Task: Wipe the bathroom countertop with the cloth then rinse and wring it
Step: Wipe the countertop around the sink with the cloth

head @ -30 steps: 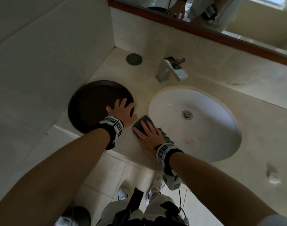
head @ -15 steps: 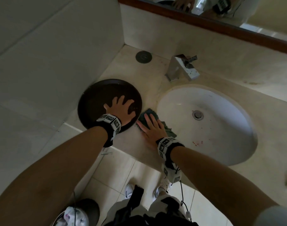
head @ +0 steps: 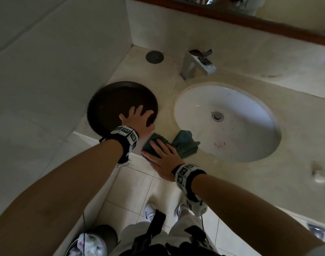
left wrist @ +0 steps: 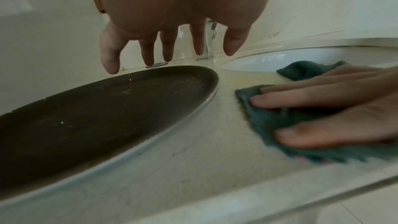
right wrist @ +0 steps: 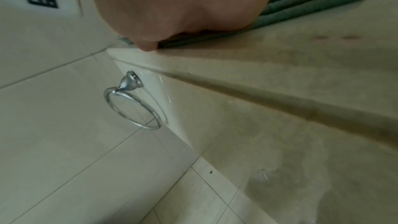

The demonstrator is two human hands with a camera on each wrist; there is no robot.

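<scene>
At the far left of the beige bench lies a round dark tray, its near edge reaching past the bench's front edge. The left hand is above the tray's right side with fingers spread and straight, holding nothing — the left wrist view shows the fingertips clear of the tray's surface. Behind the tray, near the corner of the wall, a small round dark cap sits flush in the bench.

Just right of the tray, at the front edge of the bench, the right hand lies flat with straight fingers pressing on the teal cloth; no finger curls round it. The cloth is bunched, one end under the fingers, the other reaching toward the rim of the white sink — whether it overlaps the rim I cannot tell. A chrome faucet stands behind the sink. A chrome towel ring hangs below the bench's front.
</scene>
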